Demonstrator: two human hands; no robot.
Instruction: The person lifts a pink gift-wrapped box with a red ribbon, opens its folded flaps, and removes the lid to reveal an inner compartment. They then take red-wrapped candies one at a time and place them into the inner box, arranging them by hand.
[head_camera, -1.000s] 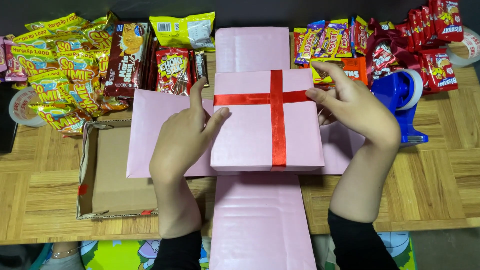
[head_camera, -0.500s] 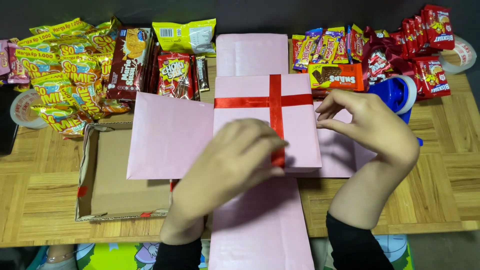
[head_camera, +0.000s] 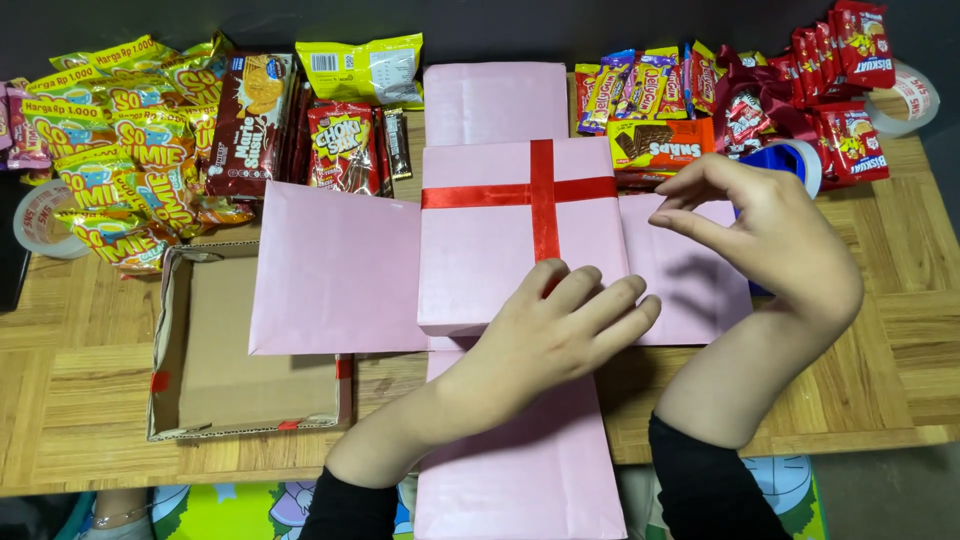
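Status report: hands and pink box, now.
Left hand flat on pink box lid, covering ribbon end. Right hand raised, empty, fingers pinched. Nothing blocking.

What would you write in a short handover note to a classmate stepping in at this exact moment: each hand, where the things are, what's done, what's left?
Left hand: flat, palm down on the near edge of the pink lid, over the end of its red ribbon cross.
Right hand: raised above the right pink flap, fingers pinched, holding nothing visible.
Four pink flaps lie open flat on the wooden table; snack packets line the far edge, and a cardboard tray sits to the left.
Done: lid wrapped and ribboned.
Left: flaps not raised; snacks still outside.
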